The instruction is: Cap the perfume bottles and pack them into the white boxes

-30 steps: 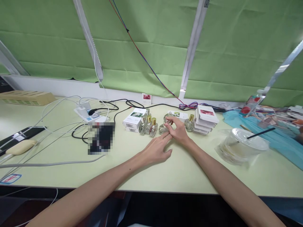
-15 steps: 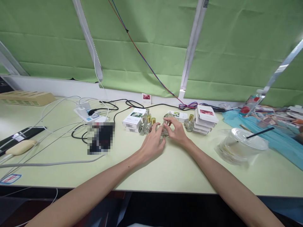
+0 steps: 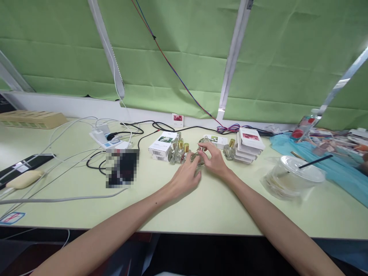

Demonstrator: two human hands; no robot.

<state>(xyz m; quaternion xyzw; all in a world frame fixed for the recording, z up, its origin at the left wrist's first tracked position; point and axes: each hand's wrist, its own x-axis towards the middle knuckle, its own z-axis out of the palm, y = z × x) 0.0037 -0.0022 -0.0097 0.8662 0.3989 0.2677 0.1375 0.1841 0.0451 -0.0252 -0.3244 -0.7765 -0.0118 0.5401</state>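
Box stack [image 3: 250, 145] as landmark: the right hand [image 3: 215, 159], to its left, seems to pinch a glass bottle [image 3: 202, 149] near the top between thumb and forefinger. The left hand [image 3: 185, 177], farther left, has gone from lying flat with fingers outstretched to curling its fingers beside that bottle. Both hands now meet around 1 item, which looks like contact from 2 sides, though whether the left hand grips or merely touches, I cannot tell.

Left of the stack, past the held bottle, stands a bottle cluster [image 3: 180, 145] with 4 caps showing, next to 2 white boxes [image 3: 162, 143]. Just beside the stack's left side is 1 gold-capped bottle [image 3: 230, 152]. Left of the stack too, a flat white box [image 3: 219, 142] lies behind the right hand, partly covered by it and by another round bottle [image 3: 204, 140].

Fingers hide most of the held bottle's body. Glass overlaps within the cluster, so its exact count is unclear, and a pixelated patch [image 3: 122, 168] far left of the stack masks whatever lies there.
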